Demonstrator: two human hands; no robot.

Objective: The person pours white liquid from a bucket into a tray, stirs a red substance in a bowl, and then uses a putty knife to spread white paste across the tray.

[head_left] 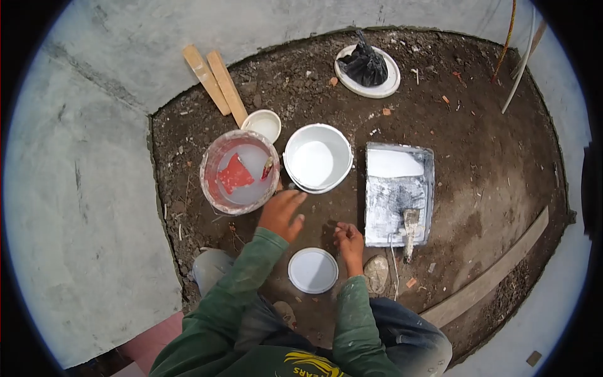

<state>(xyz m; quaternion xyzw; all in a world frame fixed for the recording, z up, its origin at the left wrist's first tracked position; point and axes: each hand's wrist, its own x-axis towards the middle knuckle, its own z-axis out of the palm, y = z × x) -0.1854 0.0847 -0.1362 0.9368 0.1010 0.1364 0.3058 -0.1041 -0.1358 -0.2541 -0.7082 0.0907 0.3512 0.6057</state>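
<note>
My left hand (281,213) is open, fingers and thumb apart, beside the right rim of a reddish bucket (210,188) and just below a white paint bucket (345,173). White paint lies inside the white bucket. Cloudy liquid fills the reddish one, with a red scraper-like piece (235,174) and a small red-handled tool (267,168) in it. My right hand (349,242) has loosely bent fingers and nothing visible in them; it hovers left of a paint tray (392,195). A brush (410,232) rests on the tray's near end. Between my forearms, a round white lid (313,271) lies on the soil.
Two wooden boards (217,85) lean near the wall by a small pale bowl (262,125). A black plastic bag (365,66) sits on a white lid (389,81) at the back. A long plank (490,270) lies at right. Grey walls (94,188) surround the dirt floor.
</note>
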